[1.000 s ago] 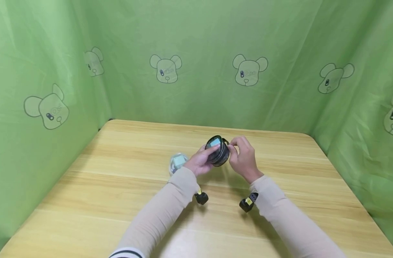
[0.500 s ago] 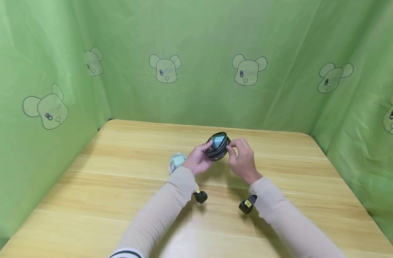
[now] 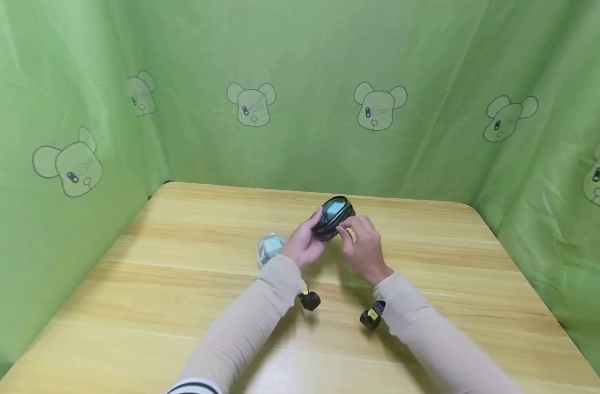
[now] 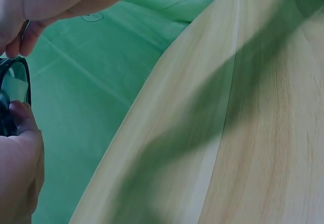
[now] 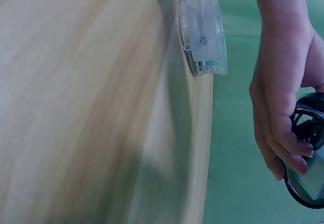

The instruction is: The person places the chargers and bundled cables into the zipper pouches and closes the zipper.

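Observation:
My left hand [image 3: 306,242] holds a round black zip pouch [image 3: 329,218] above the table, thumb along its near left side. A clear window in the pouch shows a light blue piece inside. My right hand [image 3: 365,246] pinches at the pouch's right edge with thumb and forefinger; whatever small part they grip is hidden. Each wrist view catches part of the pouch [image 5: 310,181] with fingers on it. Just left of my left wrist, a round transparent case [image 3: 270,246] with a pale blue piece in it lies on the table, partly covered by the forearm.
The light wood table [image 3: 182,246] has rounded far corners. Green curtains [image 3: 310,153] printed with bear heads hang behind it and on both sides. A small black camera [image 3: 310,300] is strapped at the left wrist, another camera [image 3: 370,318] at the right.
The pouch has tilted and risen slightly, farther from me. My right fingers have slid left and toward me along its edge. The gap along its rim looks narrower.

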`<state>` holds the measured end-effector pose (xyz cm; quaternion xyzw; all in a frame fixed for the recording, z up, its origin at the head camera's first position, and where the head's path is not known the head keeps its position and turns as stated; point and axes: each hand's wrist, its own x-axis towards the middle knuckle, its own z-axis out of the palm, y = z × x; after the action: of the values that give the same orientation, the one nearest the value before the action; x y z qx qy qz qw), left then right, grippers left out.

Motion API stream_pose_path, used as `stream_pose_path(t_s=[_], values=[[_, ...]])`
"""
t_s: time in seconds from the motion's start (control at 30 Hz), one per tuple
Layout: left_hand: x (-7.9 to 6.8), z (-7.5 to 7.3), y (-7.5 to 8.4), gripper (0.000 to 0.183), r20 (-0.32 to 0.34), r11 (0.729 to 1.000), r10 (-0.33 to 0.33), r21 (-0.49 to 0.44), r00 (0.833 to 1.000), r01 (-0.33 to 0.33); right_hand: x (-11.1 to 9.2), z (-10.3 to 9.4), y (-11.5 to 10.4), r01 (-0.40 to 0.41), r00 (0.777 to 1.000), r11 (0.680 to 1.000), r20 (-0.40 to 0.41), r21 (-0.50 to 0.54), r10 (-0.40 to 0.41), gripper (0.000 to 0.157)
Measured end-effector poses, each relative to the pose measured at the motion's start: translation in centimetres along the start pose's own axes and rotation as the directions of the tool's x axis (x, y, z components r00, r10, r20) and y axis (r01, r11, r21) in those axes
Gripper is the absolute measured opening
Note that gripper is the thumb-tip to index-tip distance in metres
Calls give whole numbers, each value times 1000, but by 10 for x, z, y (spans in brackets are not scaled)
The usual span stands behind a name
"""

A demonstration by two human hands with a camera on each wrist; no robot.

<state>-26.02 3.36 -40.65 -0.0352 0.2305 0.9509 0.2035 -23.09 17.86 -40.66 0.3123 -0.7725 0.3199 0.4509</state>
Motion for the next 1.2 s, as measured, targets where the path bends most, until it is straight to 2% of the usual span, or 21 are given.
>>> stream_pose_path(t_s=[0.17, 0.37, 0.6, 0.93, 1.2], values=[[0, 2, 0, 33, 19, 998, 1, -56, 1000, 0, -1, 4, -4, -3, 1000, 1000, -8, -3, 3, 10], [0, 5, -1, 46, 33, 1000, -7, -23, 999, 7, -4, 9, -6, -5, 1000, 1000, 13, 1, 5, 9], [1, 6, -1, 48, -28, 1000, 0, 10, 1000, 0, -4, 11, -8, -28, 999, 1000, 39, -13, 29, 11], [0, 5, 0, 50, -10, 1000, -9, 15, 1000, 9, -3, 11, -6, -14, 999, 1000, 51, -15, 14, 13], [0, 5, -2, 48, 9, 997, 5, 72, 1000, -5, -3, 9, -5, -22, 998, 999, 53, -24, 23, 15]])
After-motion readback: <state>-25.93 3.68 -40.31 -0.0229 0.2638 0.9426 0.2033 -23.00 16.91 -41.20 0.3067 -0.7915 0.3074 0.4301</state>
